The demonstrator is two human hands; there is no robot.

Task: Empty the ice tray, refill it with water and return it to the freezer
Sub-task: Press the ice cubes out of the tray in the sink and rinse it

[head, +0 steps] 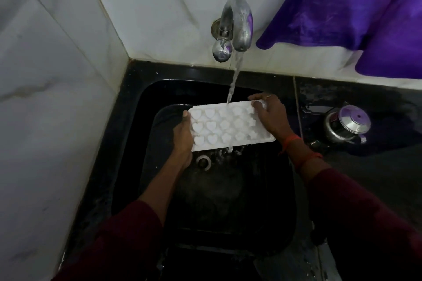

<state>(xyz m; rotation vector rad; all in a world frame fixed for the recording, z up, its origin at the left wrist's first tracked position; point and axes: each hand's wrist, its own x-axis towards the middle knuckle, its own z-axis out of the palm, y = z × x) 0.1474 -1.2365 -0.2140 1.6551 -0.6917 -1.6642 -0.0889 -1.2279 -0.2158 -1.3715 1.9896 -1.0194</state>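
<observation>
A person holds a white ice tray point(231, 125) over a black sink point(269, 212), the left hand point(182, 136) gripping its left end and the right hand point(270, 116) clasping its right end. Water point(234, 77) runs from a chrome tap point(237, 24) onto the tray's far edge and spills off the near edge. A steel pot point(346, 124) sits on the dark tabletop point(365, 166) to the right, below a purple cloth point(356, 4).

One tray point(230, 126), one tap point(237, 23), two hands point(182, 134).
</observation>
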